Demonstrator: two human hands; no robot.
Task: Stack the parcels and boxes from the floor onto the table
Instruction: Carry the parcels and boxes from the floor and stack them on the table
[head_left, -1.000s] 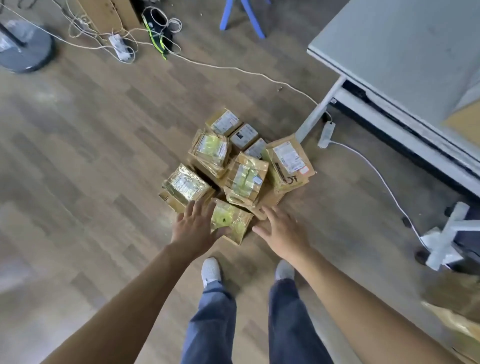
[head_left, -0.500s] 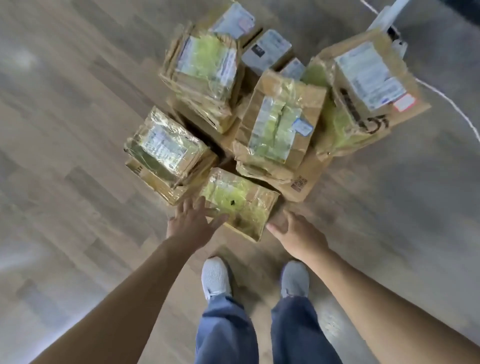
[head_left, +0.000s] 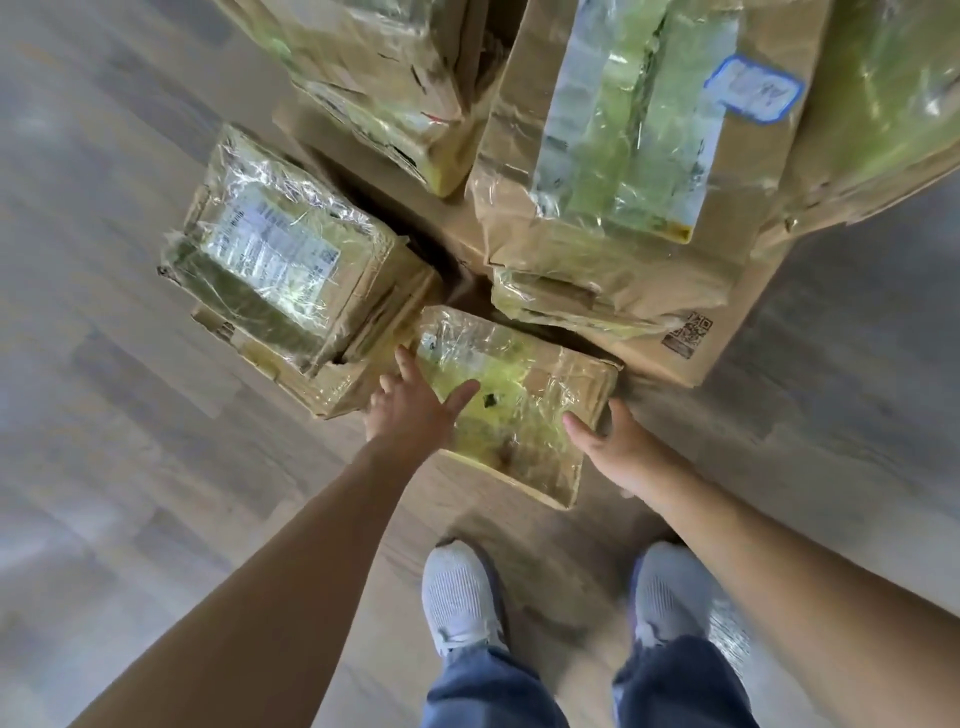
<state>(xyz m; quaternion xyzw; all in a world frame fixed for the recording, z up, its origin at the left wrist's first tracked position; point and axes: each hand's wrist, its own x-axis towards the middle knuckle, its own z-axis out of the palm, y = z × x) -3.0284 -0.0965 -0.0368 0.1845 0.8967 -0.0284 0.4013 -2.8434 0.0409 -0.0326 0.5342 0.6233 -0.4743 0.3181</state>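
Observation:
Several brown cardboard parcels wrapped in shiny tape lie heaped on the wooden floor. Nearest to me is a small taped parcel (head_left: 519, 410) with a yellow-green top. My left hand (head_left: 415, 410) lies against its left side, fingers straight and thumb across the top. My right hand (head_left: 618, 447) touches its right side, thumb on the top edge, fingers mostly hidden behind the side. To the left sits a labelled parcel (head_left: 280, 260). Behind stands a large taped parcel (head_left: 623, 156) on a flat cardboard box (head_left: 727, 332). The table is out of view.
Another parcel (head_left: 374, 67) is at the top left and one more (head_left: 883, 104) at the top right edge. My grey shoes (head_left: 460, 597) stand just in front of the small parcel. Bare wooden floor (head_left: 104, 415) spreads to the left and right.
The view has dropped much closer to the heap. Both hands have gone from hovering near the small parcel to touching its two sides.

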